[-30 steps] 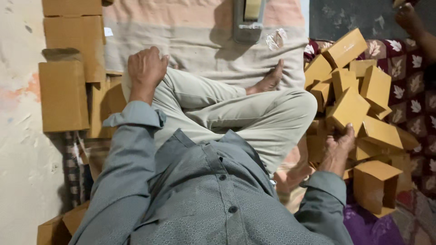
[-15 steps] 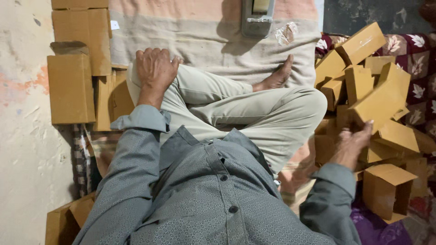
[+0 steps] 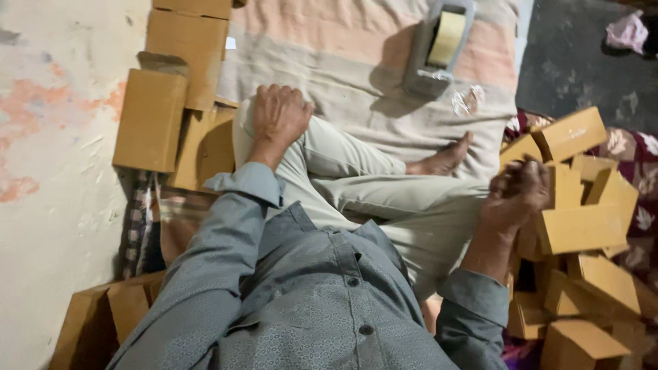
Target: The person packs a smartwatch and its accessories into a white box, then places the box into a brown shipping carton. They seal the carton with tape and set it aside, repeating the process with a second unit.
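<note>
I sit cross-legged on a striped blanket [image 3: 329, 62]. My left hand [image 3: 277, 116] rests on my left knee, fingers spread over the light trousers, holding nothing. My right hand [image 3: 514, 195] is raised at my right side, its fingers curled around the left end of a small brown cardboard box [image 3: 582, 229]. That box sits at the edge of a heap of several similar small boxes [image 3: 603, 277] on a dark patterned cloth. My bare foot [image 3: 442, 161] shows between the hands.
A grey tape dispenser [image 3: 439, 44] with a tan roll stands on the blanket ahead, with crumpled clear plastic [image 3: 468, 101] beside it. Taller cardboard boxes [image 3: 151, 120] stand at my left against a pale painted surface. Another box [image 3: 103, 322] is at the lower left.
My right hand rose from low beside the heap and closed on a box there. The view shifted and tilted, bringing the tape dispenser into fuller view. My left hand stayed on the knee.
</note>
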